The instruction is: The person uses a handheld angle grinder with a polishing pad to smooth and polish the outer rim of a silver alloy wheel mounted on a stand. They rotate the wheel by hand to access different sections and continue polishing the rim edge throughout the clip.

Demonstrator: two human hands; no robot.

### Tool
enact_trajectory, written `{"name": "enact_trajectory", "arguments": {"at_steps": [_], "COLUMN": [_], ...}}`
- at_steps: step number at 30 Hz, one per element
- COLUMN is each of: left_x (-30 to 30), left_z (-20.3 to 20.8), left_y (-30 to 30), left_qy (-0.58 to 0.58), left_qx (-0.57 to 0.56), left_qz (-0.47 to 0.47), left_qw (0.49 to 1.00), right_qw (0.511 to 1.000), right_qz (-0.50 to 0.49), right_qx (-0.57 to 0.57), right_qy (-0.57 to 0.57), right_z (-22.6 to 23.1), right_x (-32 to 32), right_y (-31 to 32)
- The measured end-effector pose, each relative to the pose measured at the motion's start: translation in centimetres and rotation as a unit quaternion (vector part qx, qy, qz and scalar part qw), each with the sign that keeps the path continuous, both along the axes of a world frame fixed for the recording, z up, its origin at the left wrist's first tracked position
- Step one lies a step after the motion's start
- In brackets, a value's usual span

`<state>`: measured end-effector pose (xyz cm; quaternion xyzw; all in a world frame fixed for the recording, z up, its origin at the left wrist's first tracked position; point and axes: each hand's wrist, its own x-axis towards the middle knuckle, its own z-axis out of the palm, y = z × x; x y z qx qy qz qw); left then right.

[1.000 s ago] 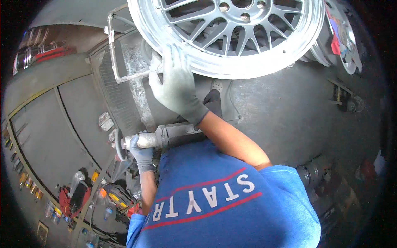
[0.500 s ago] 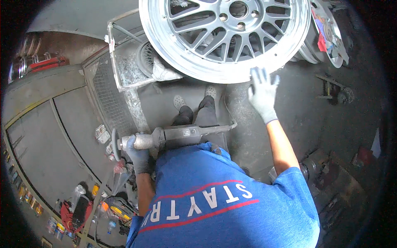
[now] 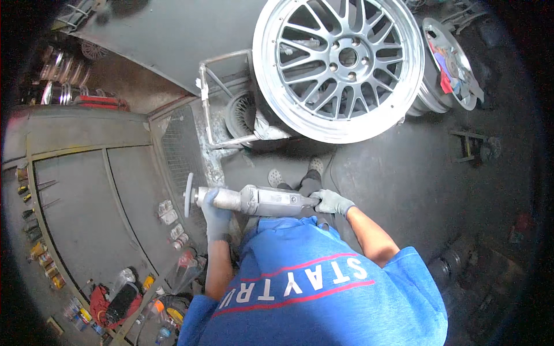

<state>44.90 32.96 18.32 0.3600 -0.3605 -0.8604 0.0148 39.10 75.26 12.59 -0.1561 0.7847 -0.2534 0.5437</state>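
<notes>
Lying crosswise at the person's waist, the power tool (image 3: 274, 201) had its disc (image 3: 188, 195) well apart from the wheel (image 3: 334, 56); rim looked bright, spokes grey, amt done vs. left unclear. L hand (image 3: 217, 219) grip: curled round tool's front end. R hand (image 3: 333, 202) grip: closed round rear handle. Metal frame (image 3: 205, 106) stood nr wheel.

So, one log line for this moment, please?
left grey-gloved hand: grips long grey power tool near round grey disc; right grey-gloved hand: holds tool's rear; silver spoked metal wheel: ahead, untouched
</notes>
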Motion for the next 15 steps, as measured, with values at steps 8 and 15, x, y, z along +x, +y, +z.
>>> {"name": "enact_trajectory", "arguments": {"at_steps": [8, 15], "left_x": [-13.3, -26.7], "left_z": [3.1, 4.6], "left_y": [-2.6, -5.0], "left_qy": [0.045, 0.119], "left_qx": [0.070, 0.098], "left_qz": [-0.009, -0.079], "left_qw": [0.996, 0.985], "right_qw": [0.988, 0.945], "right_qz": [-0.095, -0.233], "right_qx": [-0.119, -0.209], "right_qy": [-0.013, 0.095], "right_z": [11.4, 14.1], "right_x": [-2.5, -2.9], "right_y": [-1.3, -7.3]}}
